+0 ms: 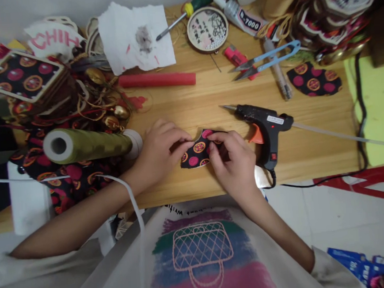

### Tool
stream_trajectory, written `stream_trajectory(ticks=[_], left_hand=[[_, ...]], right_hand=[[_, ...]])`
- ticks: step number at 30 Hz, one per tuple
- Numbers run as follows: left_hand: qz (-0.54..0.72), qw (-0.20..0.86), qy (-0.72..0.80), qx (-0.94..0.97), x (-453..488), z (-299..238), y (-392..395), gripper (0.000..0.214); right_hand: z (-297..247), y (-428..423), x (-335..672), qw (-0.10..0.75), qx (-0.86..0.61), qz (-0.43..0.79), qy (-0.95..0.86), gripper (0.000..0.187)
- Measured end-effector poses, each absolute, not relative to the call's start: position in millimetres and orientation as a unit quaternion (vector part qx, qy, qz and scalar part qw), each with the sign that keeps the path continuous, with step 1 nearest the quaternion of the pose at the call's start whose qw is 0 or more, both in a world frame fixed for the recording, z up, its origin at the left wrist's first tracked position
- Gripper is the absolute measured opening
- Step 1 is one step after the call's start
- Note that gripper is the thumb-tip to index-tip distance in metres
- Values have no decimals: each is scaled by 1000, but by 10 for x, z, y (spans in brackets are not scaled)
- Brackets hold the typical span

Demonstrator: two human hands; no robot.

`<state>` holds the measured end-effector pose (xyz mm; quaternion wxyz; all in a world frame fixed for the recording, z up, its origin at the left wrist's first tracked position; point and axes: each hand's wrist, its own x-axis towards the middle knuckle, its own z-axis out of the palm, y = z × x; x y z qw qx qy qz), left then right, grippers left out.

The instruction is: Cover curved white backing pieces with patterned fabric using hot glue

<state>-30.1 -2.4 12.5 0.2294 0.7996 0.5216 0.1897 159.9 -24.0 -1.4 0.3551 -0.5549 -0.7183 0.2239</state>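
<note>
A small black fabric piece [196, 154] with pink and gold circles lies near the front edge of the wooden table [208, 102]. My left hand [161, 151] presses on its left edge with curled fingers. My right hand [235, 160] pinches its right side, fingers closed on the cloth. A black hot glue gun [265, 127] rests on the table just right of my right hand, nozzle pointing left.
A green fabric roll [89, 145] lies at left beside patterned cloth and gold trinkets. A red stick [157, 79], stained tissue [135, 35], screwdriver [184, 12], round plaque [207, 29], blue snips [267, 58], glue tube [242, 18] and another fabric piece [313, 80] sit farther back.
</note>
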Motion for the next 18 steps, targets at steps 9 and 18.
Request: stream_trajectory(ticks=[9, 18], left_hand=[[128, 169, 511, 833, -292, 66, -39, 27], [186, 59, 376, 906, -392, 154, -186, 10]], right_hand=[[-37, -258, 1580, 342, -563, 191, -727, 13], [-59, -263, 1578, 349, -553, 153, -741, 11]])
